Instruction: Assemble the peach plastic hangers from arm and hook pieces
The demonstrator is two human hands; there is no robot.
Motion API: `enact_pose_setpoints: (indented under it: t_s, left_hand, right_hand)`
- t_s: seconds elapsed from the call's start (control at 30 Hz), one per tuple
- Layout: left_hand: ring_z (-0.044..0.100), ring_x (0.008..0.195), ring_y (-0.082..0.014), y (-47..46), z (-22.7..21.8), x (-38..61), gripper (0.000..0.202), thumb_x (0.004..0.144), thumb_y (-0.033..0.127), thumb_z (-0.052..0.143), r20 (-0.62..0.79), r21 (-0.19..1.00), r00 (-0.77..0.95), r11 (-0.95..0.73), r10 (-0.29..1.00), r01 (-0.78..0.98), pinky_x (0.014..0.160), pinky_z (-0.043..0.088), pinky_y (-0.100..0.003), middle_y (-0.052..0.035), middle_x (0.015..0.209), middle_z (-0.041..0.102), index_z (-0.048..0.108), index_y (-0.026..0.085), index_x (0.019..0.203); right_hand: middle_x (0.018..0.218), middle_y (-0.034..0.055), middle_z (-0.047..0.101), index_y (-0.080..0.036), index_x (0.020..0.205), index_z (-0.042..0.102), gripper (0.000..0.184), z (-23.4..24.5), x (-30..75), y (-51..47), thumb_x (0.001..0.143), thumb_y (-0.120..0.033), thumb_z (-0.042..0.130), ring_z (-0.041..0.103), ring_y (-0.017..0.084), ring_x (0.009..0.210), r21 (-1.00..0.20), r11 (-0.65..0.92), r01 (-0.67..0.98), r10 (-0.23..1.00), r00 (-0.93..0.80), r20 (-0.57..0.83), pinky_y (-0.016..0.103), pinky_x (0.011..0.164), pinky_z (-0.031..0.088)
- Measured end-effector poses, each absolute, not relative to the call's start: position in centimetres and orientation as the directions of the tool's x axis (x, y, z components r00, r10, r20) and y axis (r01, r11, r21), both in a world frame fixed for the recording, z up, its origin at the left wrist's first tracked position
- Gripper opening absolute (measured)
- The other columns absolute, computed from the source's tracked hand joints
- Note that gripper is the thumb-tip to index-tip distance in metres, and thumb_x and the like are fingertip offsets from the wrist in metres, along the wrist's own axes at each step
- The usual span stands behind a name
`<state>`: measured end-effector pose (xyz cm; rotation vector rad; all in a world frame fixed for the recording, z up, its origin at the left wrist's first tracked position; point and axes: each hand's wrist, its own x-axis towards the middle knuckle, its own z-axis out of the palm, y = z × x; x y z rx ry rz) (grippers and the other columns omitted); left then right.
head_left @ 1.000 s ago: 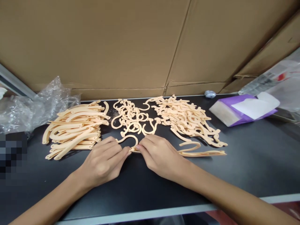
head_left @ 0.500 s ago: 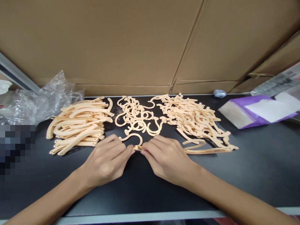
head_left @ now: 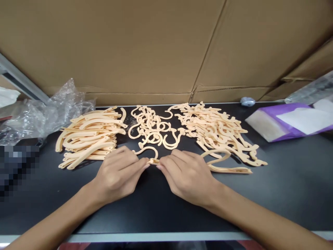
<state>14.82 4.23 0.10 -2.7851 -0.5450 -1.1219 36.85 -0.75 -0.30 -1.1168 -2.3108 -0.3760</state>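
Observation:
Between my hands is a partly covered peach plastic clothes hanger, its curved hook pointing up and away toward the piles. My left hand pinches its left side near the middle joint. On the right side, my right hand grips close to the same joint, thumb and fingers pressed together. An arm and a looped strip of the same plastic stick out past my right hand. My fingers hide most of the joint.
Curved hanger arms lie heaped on the left. Loose hooks are in the middle, and notched hanger arms form a right-hand pile. Clear plastic wrap, a purple packet and a cardboard wall surround the black table.
The view has shifted slightly. Both hands keep their pinch on the hanger; the arm and loop beyond my right hand have shifted and tilted a little.

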Motion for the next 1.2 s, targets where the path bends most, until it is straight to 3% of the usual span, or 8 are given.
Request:
enact_pose_setpoints:
  t_s: [0.17, 0.27, 0.43, 0.6, 0.8, 1.0, 1.2]
  left_hand:
    - [0.056, 0.066, -0.0111, 4.2, 1.4, 15.2, 0.004, 0.093, 0.015, 0.061, 0.534, 0.327, 0.66, -0.849, 0.529, 0.416, 0.06, 0.043, -0.025, -0.0007, 0.077, 0.063, 0.065, 0.016, 0.093]
    - [0.057, 0.072, -0.0124, 4.3, 2.1, 15.1, 0.017, 0.1, 0.019, 0.048, 0.387, 0.423, 0.691, -0.784, 0.61, 0.455, 0.066, 0.045, -0.026, -0.0013, 0.081, 0.061, 0.062, 0.017, 0.091]
    - [0.048, 0.061, -0.0124, 3.8, 2.3, 15.1, 0.032, 0.104, 0.022, 0.032, 0.234, 0.407, 0.768, -0.778, 0.596, 0.479, 0.059, 0.039, -0.028, 0.0021, 0.069, 0.05, 0.049, 0.019, 0.078]
    - [0.04, 0.053, -0.013, 3.1, 1.6, 15.3, 0.026, 0.104, 0.022, 0.03, 0.299, 0.279, 0.769, -0.823, 0.564, 0.495, 0.054, 0.031, -0.03, 0.0044, 0.065, 0.044, 0.042, 0.021, 0.081]
    - [0.046, 0.058, -0.0125, 4.0, 1.6, 14.9, 0.017, 0.102, 0.018, 0.038, 0.358, 0.206, 0.751, -0.831, 0.555, 0.516, 0.056, 0.032, -0.029, 0.0019, 0.073, 0.051, 0.051, 0.018, 0.09]
    - [0.051, 0.064, -0.0136, 4.1, 1.4, 14.7, 0.015, 0.1, 0.018, 0.045, 0.359, 0.247, 0.764, -0.844, 0.536, 0.477, 0.057, 0.034, -0.028, -0.0007, 0.077, 0.057, 0.059, 0.017, 0.095]
    - [0.055, 0.068, -0.0124, 4.1, 1.1, 14.5, 0.015, 0.1, 0.019, 0.048, 0.329, 0.391, 0.743, -0.8, 0.583, 0.454, 0.061, 0.04, -0.025, -0.0011, 0.08, 0.06, 0.064, 0.017, 0.098]
  right_hand:
    - [0.064, 0.0001, 0.063, -0.016, 0.076, 0.063, 0.016, -0.1, 36.7, -0.9, 0.091, -0.01, 0.059, 0.054, 0.016, 0.062, 0.095, 0.611, 0.786, 0.56, -0.514, 0.649, 0.032, 0.057, 0.035]
    - [0.063, -0.0004, 0.061, -0.017, 0.075, 0.061, 0.018, 0.3, 36.7, -1.1, 0.092, -0.011, 0.058, 0.05, 0.015, 0.059, 0.129, 0.611, 0.781, 0.544, -0.532, 0.649, 0.033, 0.054, 0.032]
    - [0.064, 0.0002, 0.062, -0.017, 0.073, 0.061, 0.019, 0.5, 36.8, -1.2, 0.091, -0.011, 0.06, 0.05, 0.015, 0.059, 0.119, 0.625, 0.772, 0.536, -0.535, 0.653, 0.033, 0.054, 0.031]
    - [0.065, 0.0003, 0.065, -0.015, 0.078, 0.064, 0.016, 0.7, 37.4, -0.7, 0.092, -0.012, 0.06, 0.056, 0.015, 0.062, 0.07, 0.615, 0.785, 0.564, -0.5, 0.657, 0.033, 0.057, 0.036]
    - [0.065, 0.0009, 0.066, -0.015, 0.074, 0.066, 0.018, 0.7, 37.3, -0.5, 0.091, -0.011, 0.061, 0.058, 0.016, 0.062, 0.062, 0.641, 0.765, 0.541, -0.507, 0.67, 0.032, 0.059, 0.038]
    - [0.066, 0.0024, 0.065, -0.014, 0.075, 0.067, 0.017, 0.2, 37.1, -0.6, 0.089, -0.01, 0.06, 0.057, 0.017, 0.064, 0.015, 0.648, 0.762, 0.591, -0.514, 0.621, 0.033, 0.062, 0.039]
    - [0.065, 0.002, 0.063, -0.015, 0.072, 0.065, 0.022, -0.1, 36.9, -0.6, 0.093, -0.014, 0.056, 0.055, 0.017, 0.064, -0.031, 0.644, 0.765, 0.628, -0.505, 0.593, 0.033, 0.062, 0.038]
